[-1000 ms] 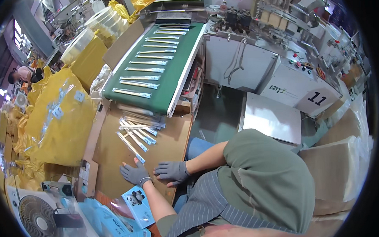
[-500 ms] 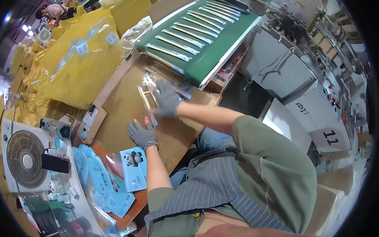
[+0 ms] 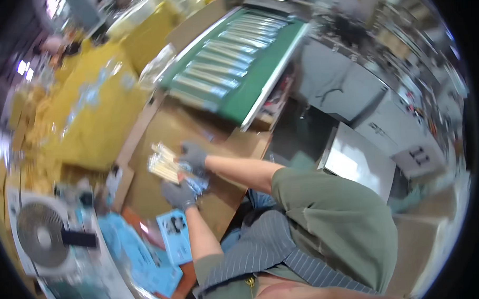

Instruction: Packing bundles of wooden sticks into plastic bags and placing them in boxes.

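A green conveyor belt [image 3: 258, 91] carries a row of wrapped chopsticks [image 3: 211, 72]; just beyond its near end, toward the person, a gathered bundle of chopsticks [image 3: 165, 165] sits over a brown table [image 3: 143, 192], between two grey-gloved hands. The right hand [image 3: 194, 155] is on the bundle's belt side, fingers bent against it; the left hand [image 3: 179, 195] is on the side farther from the belt, thumb against the sticks. Motion blur hides whether either hand's fingers truly close around them. The bundle's long axis slants across the table, pale stick ends pointing toward the belt's left side, blue ends toward its right side and nearer the person. The ends look uneven, so sticks could slide out if the hands press unequally; slick-looking wrappers would make that likelier. Blue packets [image 3: 174, 236] lie farther from the belt than the bundle.
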The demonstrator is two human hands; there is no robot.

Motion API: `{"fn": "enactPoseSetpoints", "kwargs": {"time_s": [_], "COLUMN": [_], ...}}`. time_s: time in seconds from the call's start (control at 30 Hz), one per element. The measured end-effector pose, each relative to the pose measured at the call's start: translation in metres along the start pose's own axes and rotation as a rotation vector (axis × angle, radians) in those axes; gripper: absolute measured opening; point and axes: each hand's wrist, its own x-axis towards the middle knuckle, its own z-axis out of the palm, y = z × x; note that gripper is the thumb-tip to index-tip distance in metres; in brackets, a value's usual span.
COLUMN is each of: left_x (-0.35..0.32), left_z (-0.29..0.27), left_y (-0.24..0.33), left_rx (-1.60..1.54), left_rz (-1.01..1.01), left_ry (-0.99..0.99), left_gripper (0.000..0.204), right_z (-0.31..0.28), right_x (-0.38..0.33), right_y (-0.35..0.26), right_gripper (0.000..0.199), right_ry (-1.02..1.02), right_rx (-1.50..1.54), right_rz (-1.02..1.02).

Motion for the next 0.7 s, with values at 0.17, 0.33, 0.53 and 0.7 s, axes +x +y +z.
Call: {"fn": "enactPoseSetpoints", "kwargs": {"time_s": [0.17, 0.33, 0.53, 0.7], "left_x": [-0.009, -0.011, -0.007, -0.006], "left_z": [-0.01, 0.004, 0.016, 0.014], "left_y": [-0.013, -0.022, -0.027, -0.027], "left_rx": [-0.039, 0.074, 0.136, 0.131], "left_rz": [0.002, 0.024, 0.028, 0.029], "left_ry": [0.012, 0.092, 0.06, 0.073], "left_gripper": [0.056, 0.075, 0.085, 0.087], "right_z": [-0.07, -0.097, -0.097, -0.096], "right_x": [-0.095, -0.158, -0.155, -0.15], "right_y": [0.046, 0.039, 0.042, 0.044], "right_gripper": [0.053, 0.047, 0.047, 0.047], "right_ry": [-0.135, 0.074, 0.08, 0.059], "right_rx": [-0.493, -0.637, -0.645, -0.647], "right_rz": [-0.587, -0.649, -0.644, -0.636]}}
